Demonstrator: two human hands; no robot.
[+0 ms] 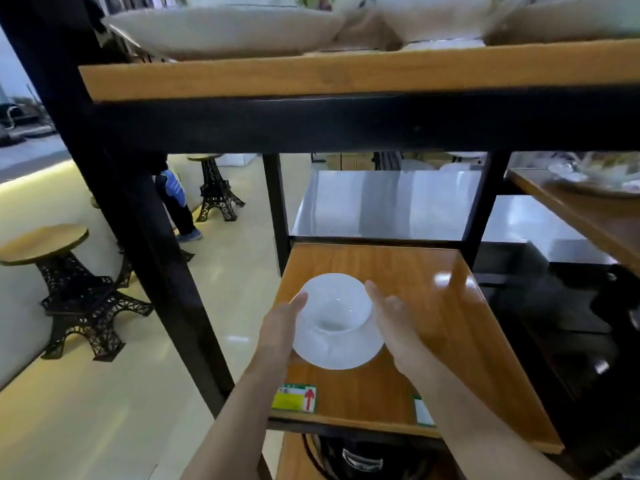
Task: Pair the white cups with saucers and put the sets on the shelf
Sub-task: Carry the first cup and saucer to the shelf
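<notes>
Both hands flank a white cup (334, 308) that sits on a saucer (341, 353), over the wooden shelf (433, 327). The left hand (282, 325) lies open against the saucer's left rim, fingers stretched forward. The right hand (393, 318) is open too, its fingers along the cup's right side; whether either hand truly grips the set, I cannot tell. The saucer is at the shelf's left front part, and I cannot tell if it rests on the wood. A green and yellow label (295, 397) with a red arrow sticks to the shelf's front edge, nearer than the saucer. Above the shelf, an upper board (346, 76) carries white bowls (225, 29). Left of the shelf stand tower-shaped stools (69, 289) on the pale floor.
</notes>
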